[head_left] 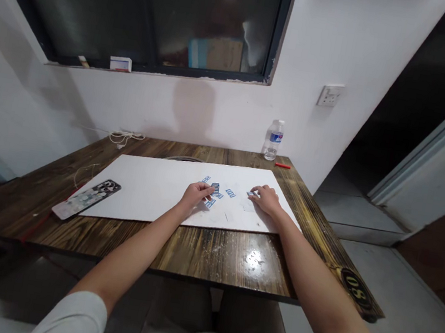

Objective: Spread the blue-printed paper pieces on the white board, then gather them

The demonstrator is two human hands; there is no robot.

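A white sheet (pixel 148 183) lies on a dark wooden table (pixel 208 254). Several small blue-and-white pieces (pixel 230 193) are scattered on the sheet's right half. My left hand (pixel 197 193) rests on the sheet with its fingers curled, touching a cluster of the blue pieces (pixel 214 190). My right hand (pixel 266 199) lies a little to the right, fingers bent and pinching one small blue piece (pixel 251 194) at its fingertips.
A phone (pixel 86 198) lies at the sheet's left edge. A water bottle (pixel 274 139) and a red pen (pixel 282 166) stand at the table's far right by the wall. A white cable (pixel 126 137) sits at the back. An open doorway is to the right.
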